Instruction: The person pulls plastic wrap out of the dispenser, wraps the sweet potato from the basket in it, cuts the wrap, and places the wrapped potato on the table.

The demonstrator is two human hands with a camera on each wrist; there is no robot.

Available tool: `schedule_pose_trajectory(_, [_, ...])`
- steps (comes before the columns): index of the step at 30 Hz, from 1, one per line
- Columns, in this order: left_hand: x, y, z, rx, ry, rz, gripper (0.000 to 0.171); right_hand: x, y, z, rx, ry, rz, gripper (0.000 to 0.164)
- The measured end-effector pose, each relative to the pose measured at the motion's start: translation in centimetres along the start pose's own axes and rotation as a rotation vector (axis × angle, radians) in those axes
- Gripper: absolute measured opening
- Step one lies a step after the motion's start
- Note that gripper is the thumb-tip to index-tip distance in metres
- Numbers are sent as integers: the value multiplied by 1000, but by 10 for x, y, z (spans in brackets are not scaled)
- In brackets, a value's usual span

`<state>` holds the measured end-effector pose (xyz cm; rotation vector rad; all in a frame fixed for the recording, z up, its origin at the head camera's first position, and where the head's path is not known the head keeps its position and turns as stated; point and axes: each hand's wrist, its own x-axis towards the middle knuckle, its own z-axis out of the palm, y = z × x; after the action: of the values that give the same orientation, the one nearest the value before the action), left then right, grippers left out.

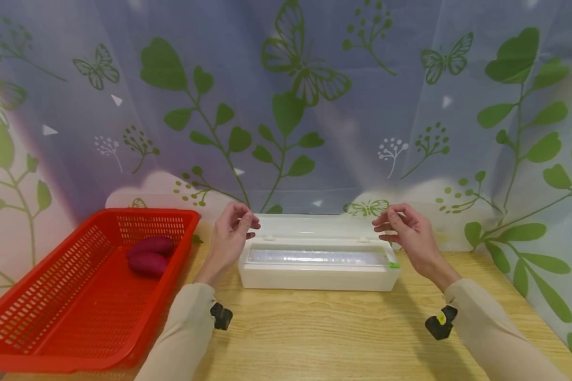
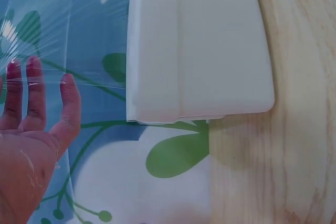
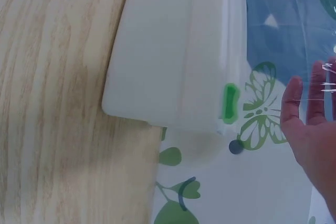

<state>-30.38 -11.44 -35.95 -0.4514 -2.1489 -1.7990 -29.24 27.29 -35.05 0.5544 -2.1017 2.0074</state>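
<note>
On the table, a white cling film dispenser (image 1: 316,279) stands with its lid (image 1: 310,226) raised at the back. A roll of cling film (image 1: 316,257) shows inside it. Above its left end, my left hand (image 1: 230,233) pinches the edge of a clear sheet of cling film (image 2: 31,30) between thumb and forefinger. The right hand (image 1: 409,235) pinches the sheet above the other end, its thumb against the fingers. Between the hands the film is hard to see in the head view. Wrinkles run to the fingers in both wrist views, where the pinching fingertips are out of frame.
A red plastic basket (image 1: 90,362) stands at the left, holding two purple sweet potatoes (image 1: 149,260). A green slider (image 3: 230,103) sits at the dispenser's right end. Behind the wooden table (image 1: 314,338) hangs a curtain (image 1: 343,127) printed with leaves and butterflies.
</note>
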Motion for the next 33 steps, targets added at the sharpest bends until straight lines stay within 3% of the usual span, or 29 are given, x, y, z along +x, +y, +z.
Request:
schedule_pose_trajectory(9, [5, 8, -1, -32, 30, 21, 11, 3, -11, 0, -12, 11, 7, 26])
schedule_pose_trajectory(23, [12, 20, -5, -97, 24, 72, 12, 9, -30, 0, 54, -1, 12, 24])
schedule_pose_trajectory(33, [16, 28, -9, -89, -4, 105, 14, 13, -38, -1, 76, 0, 17, 30])
